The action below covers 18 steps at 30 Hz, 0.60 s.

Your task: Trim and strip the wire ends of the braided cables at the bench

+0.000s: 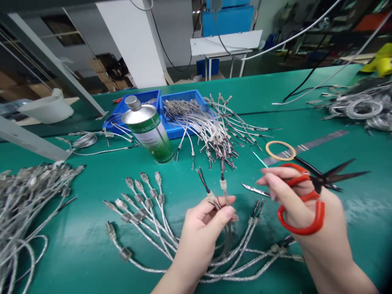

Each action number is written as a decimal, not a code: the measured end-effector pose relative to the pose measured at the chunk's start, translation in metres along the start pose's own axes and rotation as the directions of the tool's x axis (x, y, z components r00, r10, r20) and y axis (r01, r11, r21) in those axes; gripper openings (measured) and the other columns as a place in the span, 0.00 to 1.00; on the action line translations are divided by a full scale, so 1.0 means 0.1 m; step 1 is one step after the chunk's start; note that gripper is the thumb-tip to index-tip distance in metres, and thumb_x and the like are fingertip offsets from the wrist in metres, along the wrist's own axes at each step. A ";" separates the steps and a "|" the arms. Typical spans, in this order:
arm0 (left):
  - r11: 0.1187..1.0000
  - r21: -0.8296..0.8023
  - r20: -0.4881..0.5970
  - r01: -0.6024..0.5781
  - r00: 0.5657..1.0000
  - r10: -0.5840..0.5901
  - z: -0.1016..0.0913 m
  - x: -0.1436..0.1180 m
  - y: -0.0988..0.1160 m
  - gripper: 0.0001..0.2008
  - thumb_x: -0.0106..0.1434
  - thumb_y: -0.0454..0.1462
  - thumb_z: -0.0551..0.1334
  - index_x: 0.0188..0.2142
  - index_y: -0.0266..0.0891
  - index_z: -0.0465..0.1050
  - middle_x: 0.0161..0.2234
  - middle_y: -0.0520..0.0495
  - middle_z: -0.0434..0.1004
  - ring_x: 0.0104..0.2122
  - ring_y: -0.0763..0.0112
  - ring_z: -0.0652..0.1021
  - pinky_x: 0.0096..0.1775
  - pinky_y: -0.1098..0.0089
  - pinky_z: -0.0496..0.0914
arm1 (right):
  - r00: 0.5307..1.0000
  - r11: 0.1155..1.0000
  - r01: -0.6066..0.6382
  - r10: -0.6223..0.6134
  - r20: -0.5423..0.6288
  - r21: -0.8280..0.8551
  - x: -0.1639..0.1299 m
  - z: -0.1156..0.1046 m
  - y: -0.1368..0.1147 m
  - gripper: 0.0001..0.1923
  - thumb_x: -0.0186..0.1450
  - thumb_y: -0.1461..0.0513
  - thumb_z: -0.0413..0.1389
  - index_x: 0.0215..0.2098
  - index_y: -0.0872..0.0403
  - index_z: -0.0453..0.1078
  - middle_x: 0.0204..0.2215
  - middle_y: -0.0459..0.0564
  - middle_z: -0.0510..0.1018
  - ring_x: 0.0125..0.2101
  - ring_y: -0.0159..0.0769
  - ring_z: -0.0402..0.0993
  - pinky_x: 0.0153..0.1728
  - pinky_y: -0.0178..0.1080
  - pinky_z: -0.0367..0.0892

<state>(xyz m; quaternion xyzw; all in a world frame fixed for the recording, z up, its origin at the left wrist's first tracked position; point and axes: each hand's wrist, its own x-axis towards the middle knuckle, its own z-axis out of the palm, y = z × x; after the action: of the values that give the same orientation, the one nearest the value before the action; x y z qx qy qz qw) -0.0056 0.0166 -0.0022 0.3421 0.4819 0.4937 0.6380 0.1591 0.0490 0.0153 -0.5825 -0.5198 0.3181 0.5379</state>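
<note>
My left hand (206, 220) pinches two silver braided cables (225, 192) near their stripped ends, where red and black wires stick up. My right hand (301, 204) grips red-handled scissors (309, 196) with black blades pointing right, open. Below both hands a fan of several silver cables with metal plugs (143, 204) lies on the green table (92, 261). Small tweezers (255, 190) lie between my hands.
A silver and green tin can (150, 130) stands behind the cables. Two blue trays (180, 110) hold more cables, with a loose pile (220, 130) spilling out. A tape ring (280, 150) lies right of centre. Cable bundles sit at far left (24, 196) and far right (361, 108).
</note>
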 end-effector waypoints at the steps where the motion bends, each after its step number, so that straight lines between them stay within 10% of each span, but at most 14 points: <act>1: 0.999 0.033 0.020 -0.013 1.000 0.013 0.01 0.00 0.00 0.06 0.59 0.38 0.65 0.36 0.42 0.79 0.39 0.47 0.77 0.33 0.71 0.75 0.40 0.69 0.69 | 0.994 0.997 -0.052 0.046 0.095 0.062 0.00 0.00 0.00 0.10 0.63 0.54 0.58 0.36 0.51 0.73 0.29 0.48 0.77 0.35 0.40 0.75 0.32 0.36 0.67; 4: 0.984 0.165 0.094 -0.072 0.994 0.057 0.04 -0.02 0.00 0.05 0.59 0.37 0.64 0.33 0.41 0.80 0.35 0.46 0.77 0.37 0.66 0.75 0.41 0.68 0.68 | 0.909 0.973 -0.199 0.141 0.392 0.113 -0.01 0.01 0.00 0.15 0.61 0.52 0.59 0.39 0.53 0.73 0.32 0.51 0.80 0.36 0.43 0.77 0.31 0.37 0.70; 7: 0.960 0.258 0.129 -0.107 0.989 0.075 0.07 -0.03 0.01 0.06 0.60 0.38 0.64 0.29 0.39 0.80 0.31 0.47 0.76 0.36 0.66 0.73 0.41 0.68 0.66 | 0.883 0.961 -0.255 0.189 0.431 0.102 -0.03 0.03 0.00 0.12 0.60 0.54 0.61 0.37 0.53 0.71 0.34 0.49 0.79 0.35 0.41 0.77 0.35 0.36 0.71; 13: 0.975 -0.224 -0.050 0.005 0.999 -0.016 0.07 0.02 0.01 0.10 0.65 0.40 0.59 0.36 0.38 0.76 0.27 0.51 0.71 0.26 0.77 0.70 0.31 0.75 0.65 | 0.815 0.913 -0.340 0.167 0.554 0.225 -0.08 0.03 -0.02 0.08 0.63 0.57 0.59 0.34 0.54 0.69 0.25 0.42 0.73 0.23 0.27 0.66 0.28 0.30 0.64; 18: 0.957 -0.283 -0.024 0.070 0.997 -0.080 0.03 -0.02 0.10 0.06 0.58 0.38 0.66 0.33 0.36 0.75 0.21 0.55 0.65 0.21 0.81 0.61 0.27 0.77 0.60 | 0.683 0.906 -0.379 0.136 0.717 0.190 -0.16 0.07 -0.06 0.09 0.67 0.57 0.55 0.35 0.55 0.68 0.28 0.43 0.70 0.29 0.29 0.65 0.32 0.32 0.62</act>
<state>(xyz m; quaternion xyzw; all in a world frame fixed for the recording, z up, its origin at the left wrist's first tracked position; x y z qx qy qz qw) -0.0058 0.0176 0.0083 0.2206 0.4304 0.5388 0.6897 0.1473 0.0356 0.0166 -0.3936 -0.5338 0.6654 0.3425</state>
